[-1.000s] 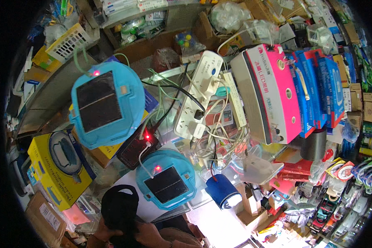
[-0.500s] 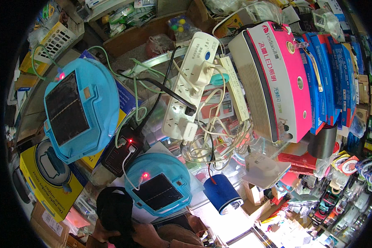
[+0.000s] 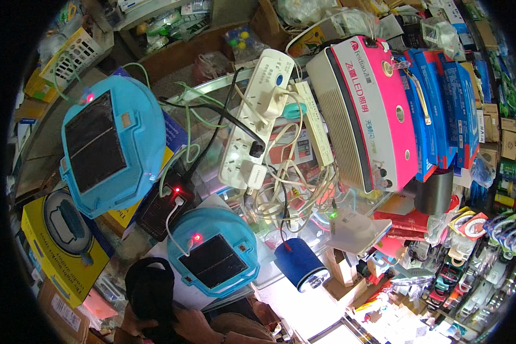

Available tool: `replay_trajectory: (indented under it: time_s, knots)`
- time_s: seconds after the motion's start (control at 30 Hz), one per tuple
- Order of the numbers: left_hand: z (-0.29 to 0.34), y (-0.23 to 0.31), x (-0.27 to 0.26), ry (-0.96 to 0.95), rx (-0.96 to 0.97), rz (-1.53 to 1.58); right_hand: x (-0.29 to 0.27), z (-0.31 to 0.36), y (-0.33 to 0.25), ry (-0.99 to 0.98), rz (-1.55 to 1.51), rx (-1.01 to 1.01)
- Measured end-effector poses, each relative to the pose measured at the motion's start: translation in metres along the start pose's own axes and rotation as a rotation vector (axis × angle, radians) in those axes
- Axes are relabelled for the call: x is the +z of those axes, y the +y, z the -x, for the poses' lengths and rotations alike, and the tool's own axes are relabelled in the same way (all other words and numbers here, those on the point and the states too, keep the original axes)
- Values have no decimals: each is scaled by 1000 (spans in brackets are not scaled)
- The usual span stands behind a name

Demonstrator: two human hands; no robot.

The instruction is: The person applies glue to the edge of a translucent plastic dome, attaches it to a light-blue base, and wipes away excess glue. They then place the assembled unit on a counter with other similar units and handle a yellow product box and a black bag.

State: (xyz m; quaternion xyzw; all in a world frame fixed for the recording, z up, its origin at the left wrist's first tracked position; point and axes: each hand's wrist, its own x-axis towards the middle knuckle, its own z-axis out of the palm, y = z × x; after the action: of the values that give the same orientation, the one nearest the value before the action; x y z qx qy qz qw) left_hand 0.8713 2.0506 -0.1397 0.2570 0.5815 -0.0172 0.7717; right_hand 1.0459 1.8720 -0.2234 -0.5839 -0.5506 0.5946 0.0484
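Note:
At the lower edge, both hands hold a black, soft-looking thing (image 3: pixel 150 289) with a rounded top; its exact kind does not show. My left hand (image 3: pixel 133 324) is closed at its lower left side, fingers partly hidden. My right hand (image 3: pixel 192 325) grips it from the right, fingertips hidden behind or against it. Just beyond is a round light-blue solar lamp (image 3: pixel 241 229) with a dark panel, a red light and a white cable plugged in. A larger light-blue solar lamp (image 3: pixel 146 123), also lit red, stands farther left on boxes.
A black charger block (image 3: pixel 155 215) with cables sits between the lamps. A white power strip (image 3: pixel 255 123) and tangled cords lie mid-table. Nearby are a blue cylinder (image 3: pixel 300 264), a white device (image 3: pixel 358 229), a pink-and-white box (image 3: pixel 378 114) and a yellow box (image 3: pixel 66 246).
The whole view has shifted slightly, so most things sit a little farther left. A green light now shows at the white device. Both hands still hold the black thing.

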Motion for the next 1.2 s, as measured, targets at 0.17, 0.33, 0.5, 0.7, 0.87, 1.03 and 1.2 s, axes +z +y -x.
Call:
replay_trajectory:
  time_s: [0.17, 0.33, 0.5, 0.7, 0.87, 1.03, 1.2]
  knots:
    - [9, -3, 0, 113, -58, -46, -8, 7, -2, 109, 29, -37]
    - [14, -6, 8, -44, 82, 55, -32, -60, -25, -868, -941, -1697]
    - [27, -9, 25, -40, 189, 206, -96, 11, -23, 32, -114, 15]
    - [39, -36, 18, 44, 308, 93, -113, 46, -77, 24, -179, 87]
    - [56, -62, -5, 12, 183, 80, -92, 56, -96, 123, -119, -13]
    - [57, -116, -19, -59, 218, 283, -83, 69, -116, 163, -49, -45]
    - [36, -163, -21, -12, 407, 259, -86, 83, -135, 117, -47, -79]
